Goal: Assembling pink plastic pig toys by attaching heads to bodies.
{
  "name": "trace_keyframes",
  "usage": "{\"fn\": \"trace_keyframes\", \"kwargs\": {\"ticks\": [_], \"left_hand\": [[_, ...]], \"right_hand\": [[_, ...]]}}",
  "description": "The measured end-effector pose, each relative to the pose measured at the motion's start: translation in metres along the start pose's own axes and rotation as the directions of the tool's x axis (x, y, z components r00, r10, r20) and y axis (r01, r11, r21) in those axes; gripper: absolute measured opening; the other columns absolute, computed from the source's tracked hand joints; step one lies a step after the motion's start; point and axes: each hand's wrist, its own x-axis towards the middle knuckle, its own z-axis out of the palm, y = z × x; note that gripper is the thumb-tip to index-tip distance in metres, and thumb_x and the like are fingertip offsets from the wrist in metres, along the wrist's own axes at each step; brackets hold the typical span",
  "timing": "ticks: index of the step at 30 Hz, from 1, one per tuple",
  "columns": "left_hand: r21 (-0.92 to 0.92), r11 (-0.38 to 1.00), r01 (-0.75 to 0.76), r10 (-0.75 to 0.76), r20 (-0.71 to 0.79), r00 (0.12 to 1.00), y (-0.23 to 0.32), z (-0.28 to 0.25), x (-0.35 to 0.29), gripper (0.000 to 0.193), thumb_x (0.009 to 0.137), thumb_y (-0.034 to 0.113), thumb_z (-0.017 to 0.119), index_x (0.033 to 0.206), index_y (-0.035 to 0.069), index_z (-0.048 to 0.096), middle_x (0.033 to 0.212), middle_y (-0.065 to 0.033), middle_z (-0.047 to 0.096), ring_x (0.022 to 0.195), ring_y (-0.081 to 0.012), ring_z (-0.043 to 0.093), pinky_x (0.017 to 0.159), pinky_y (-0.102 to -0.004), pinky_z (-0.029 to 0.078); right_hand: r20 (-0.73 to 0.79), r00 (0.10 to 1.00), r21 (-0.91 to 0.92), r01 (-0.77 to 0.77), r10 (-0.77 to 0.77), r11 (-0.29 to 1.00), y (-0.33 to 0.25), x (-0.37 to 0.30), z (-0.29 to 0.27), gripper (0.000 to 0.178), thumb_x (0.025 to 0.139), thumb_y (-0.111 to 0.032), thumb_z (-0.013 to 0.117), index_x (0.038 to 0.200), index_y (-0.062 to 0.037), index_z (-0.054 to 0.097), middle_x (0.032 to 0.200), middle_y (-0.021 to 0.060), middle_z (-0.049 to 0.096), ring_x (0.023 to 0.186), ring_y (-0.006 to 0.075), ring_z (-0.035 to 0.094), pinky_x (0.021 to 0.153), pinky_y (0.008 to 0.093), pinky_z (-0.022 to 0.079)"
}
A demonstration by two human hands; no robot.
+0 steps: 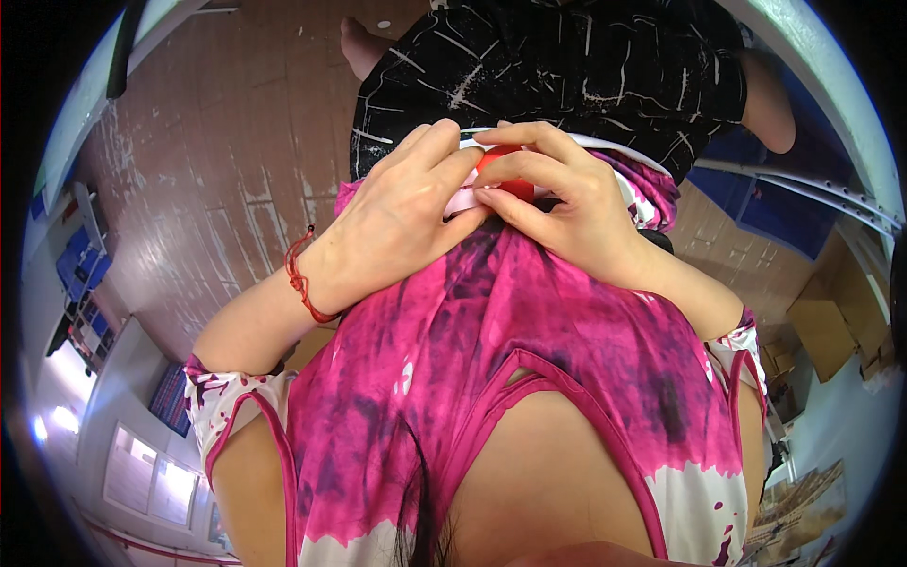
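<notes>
Red piece [519, 189] between curled left fingers [453, 170] and curled right fingers [539, 167], long axis and direction hidden, grips unclear.

You've scuffed brown plank floor [208, 180], upper left | bright windows [175, 491] in your pale wall [87, 472], lower left | cardboard boxes [824, 326], right edge
</notes>
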Motion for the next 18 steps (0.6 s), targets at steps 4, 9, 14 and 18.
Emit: {"fn": "trace_keyframes", "kwargs": {"ticks": [4,9,14,18], "left_hand": [[-0.016,1.000,0.023,-0.024,-0.009,1.000,0.002,0.002,-0.001,0.035,0.074,0.009,0.070,0.106,0.001,0.059,0.084,-0.0114,0.048,0.073,-0.0262,0.053,0.064,-0.0354,0.047],[-0.034,0.999,0.035,-0.035,0.011,0.999,-0.001,0.001,-0.001,0.037,0.074,0.009,0.070,0.107,0.000,0.059,0.084,-0.0122,0.047,0.073,-0.0269,0.053,0.064,-0.0354,0.047],[-0.013,1.000,0.000,0.000,0.013,1.000,0.000,0.003,0.000,0.042,0.073,0.009,0.072,0.110,-0.002,0.057,0.087,-0.0133,0.048,0.077,-0.0285,0.052,0.068,-0.0363,0.047],[0.026,0.999,-0.018,0.017,0.050,0.999,-0.001,0.007,-0.003,0.043,0.073,0.010,0.071,0.111,-0.004,0.056,0.088,-0.0139,0.048,0.080,-0.0294,0.051,0.071,-0.0369,0.046]], "right_hand": [[-0.016,0.996,-0.049,0.085,-0.085,0.995,0.015,-0.004,0.002,0.013,0.078,-0.011,0.069,0.090,-0.0071,0.065,0.110,0.0099,0.061,0.096,0.0256,0.064,0.075,0.0316,0.055],[-0.004,0.998,0.025,0.057,-0.057,0.998,0.007,-0.002,-0.003,0.028,0.078,-0.014,0.071,0.103,-0.0066,0.062,0.114,0.0120,0.060,0.103,0.0296,0.062,0.081,0.0332,0.054],[0.073,0.994,0.043,-0.081,0.078,0.996,0.016,-0.010,-0.014,0.041,0.078,-0.014,0.071,0.116,-0.0061,0.056,0.115,0.0143,0.059,0.103,0.0299,0.061,0.083,0.0339,0.052],[0.212,0.971,-0.044,-0.103,0.110,0.994,0.012,-0.009,-0.017,0.045,0.078,-0.009,0.072,0.119,-0.0018,0.055,0.123,0.0147,0.056,0.104,0.0249,0.061,0.082,0.0305,0.052]]}}
